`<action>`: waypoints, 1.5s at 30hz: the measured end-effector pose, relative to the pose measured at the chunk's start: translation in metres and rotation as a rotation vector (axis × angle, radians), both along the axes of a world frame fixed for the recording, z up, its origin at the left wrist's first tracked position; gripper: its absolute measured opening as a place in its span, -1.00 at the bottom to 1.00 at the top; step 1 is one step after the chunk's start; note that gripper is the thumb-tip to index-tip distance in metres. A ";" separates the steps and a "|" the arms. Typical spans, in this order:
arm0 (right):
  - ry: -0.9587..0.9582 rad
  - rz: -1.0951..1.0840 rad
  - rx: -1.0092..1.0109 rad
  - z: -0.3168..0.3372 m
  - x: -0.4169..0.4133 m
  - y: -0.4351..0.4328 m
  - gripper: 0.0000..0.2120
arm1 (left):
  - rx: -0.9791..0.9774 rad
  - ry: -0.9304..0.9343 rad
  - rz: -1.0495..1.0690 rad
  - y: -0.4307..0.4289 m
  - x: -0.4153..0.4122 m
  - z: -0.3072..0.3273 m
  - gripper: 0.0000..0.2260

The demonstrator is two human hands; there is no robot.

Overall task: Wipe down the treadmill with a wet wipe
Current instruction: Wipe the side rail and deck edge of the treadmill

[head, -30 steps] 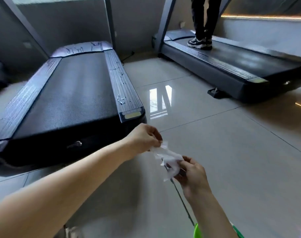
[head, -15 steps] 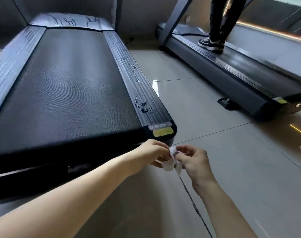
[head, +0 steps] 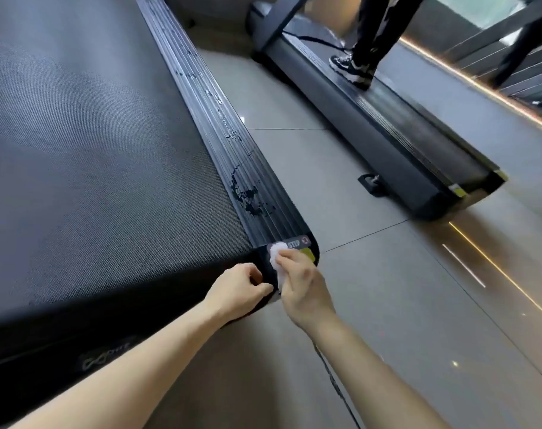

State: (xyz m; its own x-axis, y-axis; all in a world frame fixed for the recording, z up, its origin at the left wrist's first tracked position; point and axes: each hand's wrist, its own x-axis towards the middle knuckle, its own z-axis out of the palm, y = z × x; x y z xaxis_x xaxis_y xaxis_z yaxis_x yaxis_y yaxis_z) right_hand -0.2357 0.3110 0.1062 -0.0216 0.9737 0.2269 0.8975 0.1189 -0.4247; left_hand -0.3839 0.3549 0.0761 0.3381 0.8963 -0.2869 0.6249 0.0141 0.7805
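A black treadmill (head: pixel 93 150) fills the left of the head view, its ribbed right side rail (head: pixel 232 156) spotted with dark wet marks. A crumpled white wet wipe (head: pixel 277 253) lies on the rail's rear end cap, over the grey and yellow label. My right hand (head: pixel 303 286) holds the wipe and presses it onto that corner. My left hand (head: pixel 238 292) sits just left of it at the treadmill's rear edge, fingers curled; whether it pinches the wipe's lower end is hidden.
A second treadmill (head: pixel 402 140) stands to the right with a person's legs and dark sneakers (head: pixel 353 68) on it. Glossy grey floor tiles (head: pixel 356 274) lie between the machines. A thin dark cable (head: pixel 334 382) runs along the floor under my right forearm.
Both hands moved forward from mid-air over the floor to the treadmill's rear right corner. The wipe, earlier held between both hands, now rests on the end cap under my right hand.
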 end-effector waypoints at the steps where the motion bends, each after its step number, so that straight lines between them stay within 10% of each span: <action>1: -0.048 0.084 -0.061 -0.007 -0.003 0.005 -0.73 | 0.017 -0.007 -0.013 0.002 0.001 -0.002 -0.85; 13: -0.113 0.053 -0.075 -0.055 0.081 0.042 -0.22 | -0.072 0.004 0.114 0.013 0.014 -0.009 -0.61; 17: -0.013 -0.056 0.027 -0.068 0.065 0.041 -0.28 | -0.064 0.052 0.150 0.017 0.023 -0.005 -0.53; 22: -0.077 0.377 0.090 -0.075 0.046 0.024 -0.43 | -0.233 -0.034 0.194 0.023 0.023 0.002 -0.67; 29: -0.009 0.108 0.197 -0.081 0.083 0.054 -0.36 | -0.270 -0.045 0.266 0.020 0.030 0.005 -0.61; 40: 1.318 -0.273 -0.207 -0.101 0.081 0.057 -0.26 | -0.261 -0.050 0.353 0.007 0.037 0.001 -0.65; 45: 1.487 -0.378 -0.476 -0.101 0.092 0.050 -0.36 | -0.256 -0.037 0.400 -0.001 0.042 0.000 -0.67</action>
State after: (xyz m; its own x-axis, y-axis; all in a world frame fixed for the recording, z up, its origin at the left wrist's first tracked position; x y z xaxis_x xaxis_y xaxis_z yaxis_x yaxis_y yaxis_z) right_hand -0.1433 0.3609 0.0047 0.1776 0.8567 -0.4842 -0.3799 -0.3943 -0.8368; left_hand -0.3422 0.3534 0.0757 -0.0056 0.8604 -0.5096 0.5032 0.4428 0.7421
